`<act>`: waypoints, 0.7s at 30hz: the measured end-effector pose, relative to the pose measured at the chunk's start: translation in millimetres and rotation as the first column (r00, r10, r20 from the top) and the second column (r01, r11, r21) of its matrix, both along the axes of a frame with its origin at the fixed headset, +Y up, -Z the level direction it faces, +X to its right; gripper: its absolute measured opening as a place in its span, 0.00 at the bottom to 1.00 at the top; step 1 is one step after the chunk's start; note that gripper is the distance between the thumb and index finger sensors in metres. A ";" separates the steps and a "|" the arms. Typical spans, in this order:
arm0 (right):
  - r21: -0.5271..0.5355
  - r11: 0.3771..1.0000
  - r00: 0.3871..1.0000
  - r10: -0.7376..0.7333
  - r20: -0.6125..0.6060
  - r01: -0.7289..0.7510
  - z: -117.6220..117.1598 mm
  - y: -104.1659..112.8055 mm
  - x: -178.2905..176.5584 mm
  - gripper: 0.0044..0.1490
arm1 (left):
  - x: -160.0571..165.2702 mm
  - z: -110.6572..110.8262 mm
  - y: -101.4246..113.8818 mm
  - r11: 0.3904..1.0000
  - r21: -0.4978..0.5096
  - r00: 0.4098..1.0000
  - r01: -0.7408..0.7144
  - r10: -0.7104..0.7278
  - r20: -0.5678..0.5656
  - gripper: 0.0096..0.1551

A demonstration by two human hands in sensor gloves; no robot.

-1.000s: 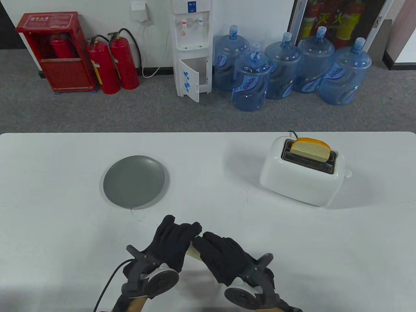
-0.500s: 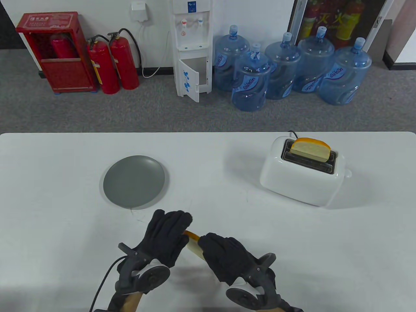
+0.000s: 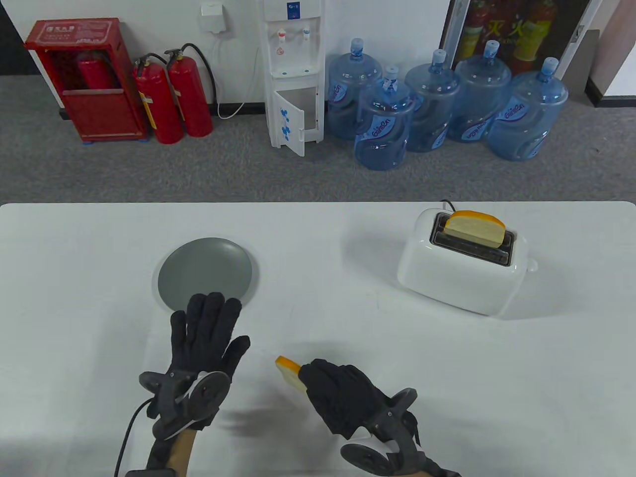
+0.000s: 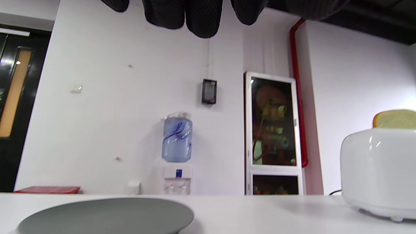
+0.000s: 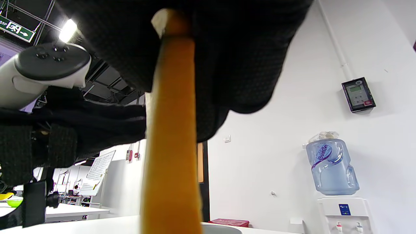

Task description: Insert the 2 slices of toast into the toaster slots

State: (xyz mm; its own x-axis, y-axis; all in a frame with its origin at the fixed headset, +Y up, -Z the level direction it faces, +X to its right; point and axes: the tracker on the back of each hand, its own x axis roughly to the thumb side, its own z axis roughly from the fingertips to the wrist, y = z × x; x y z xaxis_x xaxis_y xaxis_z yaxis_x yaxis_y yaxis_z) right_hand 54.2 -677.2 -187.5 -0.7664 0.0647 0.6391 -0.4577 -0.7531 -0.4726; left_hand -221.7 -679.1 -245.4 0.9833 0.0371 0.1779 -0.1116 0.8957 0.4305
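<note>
A white toaster [image 3: 459,271] stands at the table's right, with one toast slice [image 3: 474,227] upright in its far slot; its near slot is dark. The toaster [image 4: 378,169] and that slice [image 4: 395,118] also show in the left wrist view. My right hand [image 3: 318,380] grips the second toast slice [image 3: 289,371], which sticks out to the left of its fingers; its orange crust [image 5: 170,139] fills the right wrist view. My left hand [image 3: 208,323] is flat with straight fingers, holding nothing, just below the grey plate [image 3: 204,276].
The grey plate [image 4: 107,216] lies bare at centre-left of the white table [image 3: 74,298]. Beyond the table's far edge are water bottles [image 3: 382,129], a water dispenser [image 3: 293,74] and fire extinguishers [image 3: 174,99] on the floor.
My left hand let go of the slice and moved left and away toward the plate, fingers spread. The right hand keeps the slice alone, almost in place.
</note>
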 end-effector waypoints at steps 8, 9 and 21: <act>-0.002 1.000 0.999 -0.030 0.011 0.030 -1.6 1.8 5.6 0.32 | -19.1 -9.5 -10.7 0.988 -0.146 0.996 -0.048 0.035 -0.087 0.44; -0.001 0.999 0.999 -0.033 0.011 0.033 -1.4 2.1 5.9 0.32 | -21.2 -10.6 -12.8 0.986 -0.159 0.995 -0.045 0.030 -0.095 0.44; -0.008 0.998 0.998 -0.061 0.031 0.061 -3.2 4.3 10.6 0.32 | -28.9 -17.0 -27.2 0.971 -0.236 0.984 0.032 -0.072 -0.163 0.45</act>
